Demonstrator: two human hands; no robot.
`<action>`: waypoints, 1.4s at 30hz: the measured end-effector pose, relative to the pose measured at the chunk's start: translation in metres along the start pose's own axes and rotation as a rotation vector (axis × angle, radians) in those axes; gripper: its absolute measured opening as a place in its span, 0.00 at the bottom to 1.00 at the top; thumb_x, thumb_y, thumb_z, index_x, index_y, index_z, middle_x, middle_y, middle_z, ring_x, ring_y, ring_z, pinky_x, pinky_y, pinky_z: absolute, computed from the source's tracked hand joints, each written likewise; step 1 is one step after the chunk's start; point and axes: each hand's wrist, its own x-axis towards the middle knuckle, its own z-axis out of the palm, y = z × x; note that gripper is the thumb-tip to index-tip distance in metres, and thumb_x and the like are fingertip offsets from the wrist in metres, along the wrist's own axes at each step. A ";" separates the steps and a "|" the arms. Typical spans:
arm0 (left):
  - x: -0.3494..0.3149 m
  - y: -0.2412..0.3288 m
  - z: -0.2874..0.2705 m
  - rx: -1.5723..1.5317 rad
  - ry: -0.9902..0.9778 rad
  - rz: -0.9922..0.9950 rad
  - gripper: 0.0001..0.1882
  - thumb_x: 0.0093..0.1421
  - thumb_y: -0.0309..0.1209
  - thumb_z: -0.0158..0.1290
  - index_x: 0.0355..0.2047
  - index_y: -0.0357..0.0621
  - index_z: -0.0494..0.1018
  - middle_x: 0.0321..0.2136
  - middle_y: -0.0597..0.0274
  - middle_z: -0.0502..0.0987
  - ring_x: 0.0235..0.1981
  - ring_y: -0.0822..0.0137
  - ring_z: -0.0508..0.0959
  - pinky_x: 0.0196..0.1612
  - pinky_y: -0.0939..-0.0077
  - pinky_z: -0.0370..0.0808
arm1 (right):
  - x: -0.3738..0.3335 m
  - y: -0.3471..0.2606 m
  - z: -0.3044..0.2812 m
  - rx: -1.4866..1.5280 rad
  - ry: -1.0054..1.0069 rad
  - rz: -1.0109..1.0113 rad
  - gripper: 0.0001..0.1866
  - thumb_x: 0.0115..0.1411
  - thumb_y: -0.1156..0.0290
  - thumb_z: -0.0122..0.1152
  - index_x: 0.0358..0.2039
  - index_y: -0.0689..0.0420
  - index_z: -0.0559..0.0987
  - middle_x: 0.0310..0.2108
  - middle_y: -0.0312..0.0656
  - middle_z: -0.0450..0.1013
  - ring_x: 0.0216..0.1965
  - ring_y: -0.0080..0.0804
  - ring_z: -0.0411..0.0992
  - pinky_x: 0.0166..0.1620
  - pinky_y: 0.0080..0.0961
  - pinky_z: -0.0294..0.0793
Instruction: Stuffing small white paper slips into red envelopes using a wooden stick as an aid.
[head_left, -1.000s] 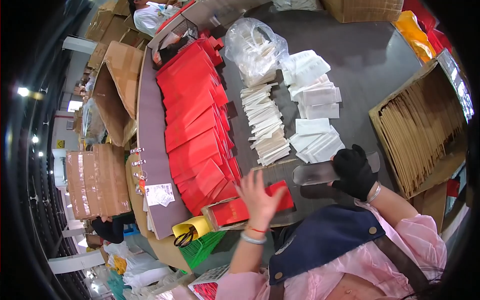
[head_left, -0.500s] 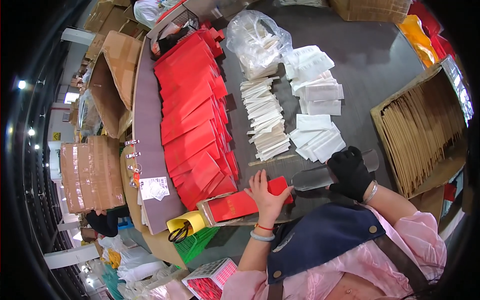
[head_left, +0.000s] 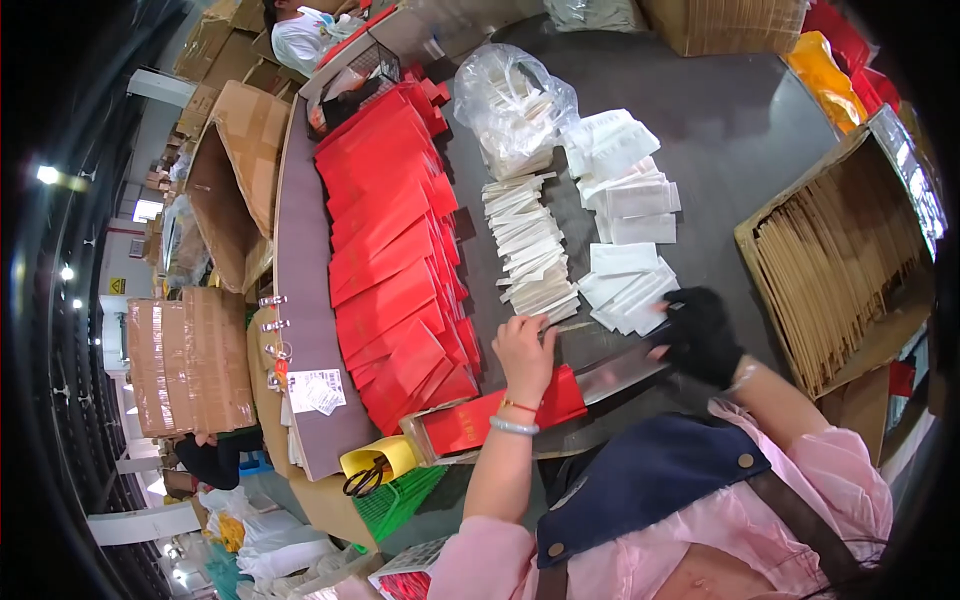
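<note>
My bare left hand (head_left: 524, 360) is above a long red box (head_left: 475, 422) with gold print, which lies across the table's near edge. Its fingers, slightly apart, are at the lower end of a column of narrow white packets (head_left: 530, 250). My right hand (head_left: 703, 338), in a black glove with bare fingertips, has thumb and fingers apart beside a pile of flat white packets (head_left: 640, 295). Below its thumb, a clear plastic sleeve (head_left: 622, 372) reaches from the red box's right end. Neither hand visibly holds anything.
Overlapping red sleeves (head_left: 390, 260) fill the table's left. A clear bag of packets (head_left: 515, 95) stands far back. An open carton of brown cardboard sheets (head_left: 835, 270) is at right. A yellow holder with black scissors (head_left: 378, 462) sits by the near left edge.
My left hand has moved up and off the red box toward the narrow packets. My right hand has let go of the clear sleeve, which now lies nearer the box.
</note>
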 end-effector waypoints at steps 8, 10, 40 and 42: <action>0.027 -0.017 0.005 0.014 -0.087 0.134 0.05 0.53 0.30 0.60 0.31 0.48 0.77 0.26 0.60 0.75 0.31 0.55 0.76 0.37 0.59 0.68 | -0.132 0.171 -0.141 -0.236 0.542 0.626 0.19 0.54 0.71 0.63 0.47 0.60 0.75 0.46 0.49 0.73 0.48 0.45 0.72 0.52 0.34 0.70; 0.036 -0.005 0.010 0.019 -0.075 0.179 0.05 0.53 0.30 0.59 0.30 0.48 0.76 0.28 0.60 0.75 0.32 0.55 0.75 0.36 0.59 0.68 | -0.163 0.195 -0.153 -0.452 0.285 0.804 0.17 0.56 0.70 0.58 0.45 0.62 0.76 0.45 0.51 0.74 0.47 0.46 0.72 0.50 0.33 0.71; -0.046 0.064 -0.017 -0.142 -0.075 0.138 0.17 0.46 0.33 0.65 0.37 0.44 0.77 0.46 0.58 0.71 0.47 0.51 0.69 0.50 0.55 0.66 | -0.022 0.025 -0.026 0.016 -0.233 0.123 0.15 0.52 0.70 0.65 0.42 0.46 0.83 0.23 0.42 0.69 0.28 0.42 0.70 0.32 0.37 0.69; -0.053 0.055 -0.031 -0.100 -0.139 0.145 0.23 0.44 0.34 0.67 0.42 0.45 0.76 0.47 0.58 0.71 0.48 0.51 0.68 0.52 0.54 0.65 | -0.025 0.032 -0.020 -0.015 -0.264 0.099 0.14 0.52 0.68 0.66 0.41 0.45 0.83 0.23 0.41 0.70 0.27 0.42 0.70 0.31 0.38 0.69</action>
